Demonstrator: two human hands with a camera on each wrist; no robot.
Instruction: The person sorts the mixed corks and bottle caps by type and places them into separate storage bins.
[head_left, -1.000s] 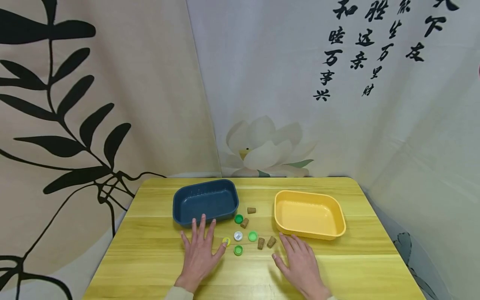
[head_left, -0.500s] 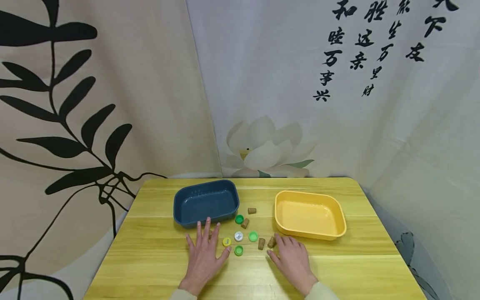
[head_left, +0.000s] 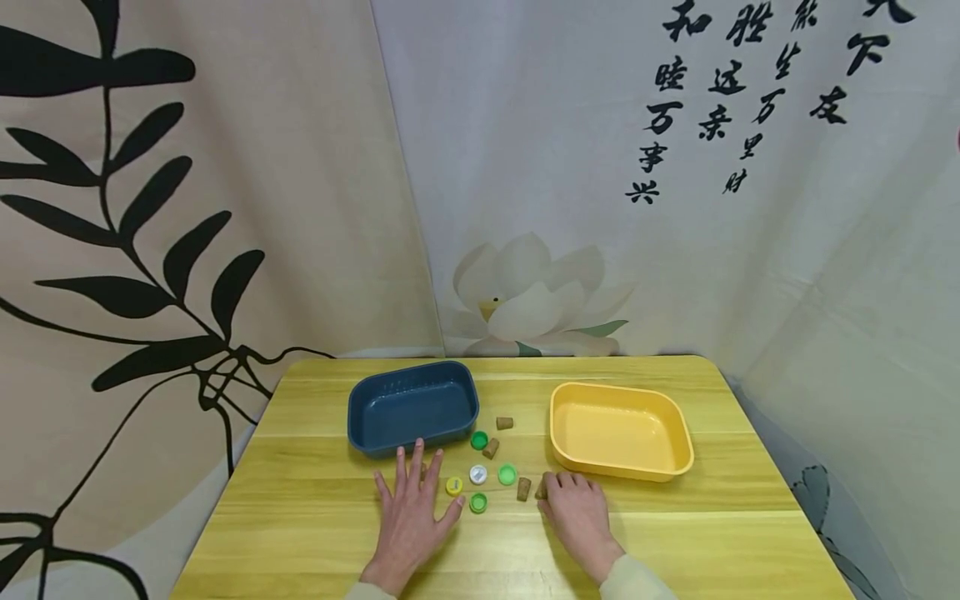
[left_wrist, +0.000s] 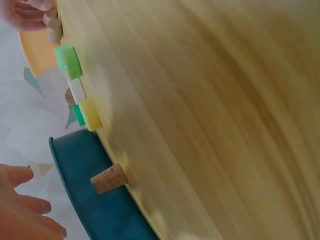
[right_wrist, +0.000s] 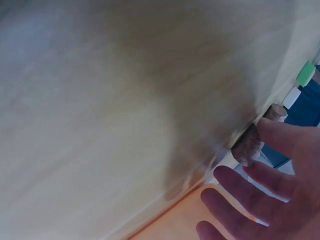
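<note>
My right hand (head_left: pixel 576 517) pinches a cork (right_wrist: pixel 247 144) between thumb and index finger; the cork sits at the table surface, partly hidden by the fingers in the head view. Just left of it lies another cork (head_left: pixel 523 489). My left hand (head_left: pixel 411 521) is spread with straight fingers in front of the blue tray (head_left: pixel 360 421), holding nothing. Under its fingers is a cork (left_wrist: pixel 109 179), mostly covered in the head view. Near its thumb are a yellow bottle cap (head_left: pixel 453 486) and a green cap (head_left: pixel 478 502).
A yellow tray (head_left: pixel 622 473) stands behind the right hand. Between the trays lie a white cap (head_left: pixel 477 474), a light green cap (head_left: pixel 507 475), a darker green cap (head_left: pixel 479 440) and two corks, one (head_left: pixel 491 448) close to that cap, one (head_left: pixel 505 422) farther back.
My right hand has moved left to a cork and closed its thumb and index finger on it. My left hand has shifted slightly right and back toward me, staying spread.
</note>
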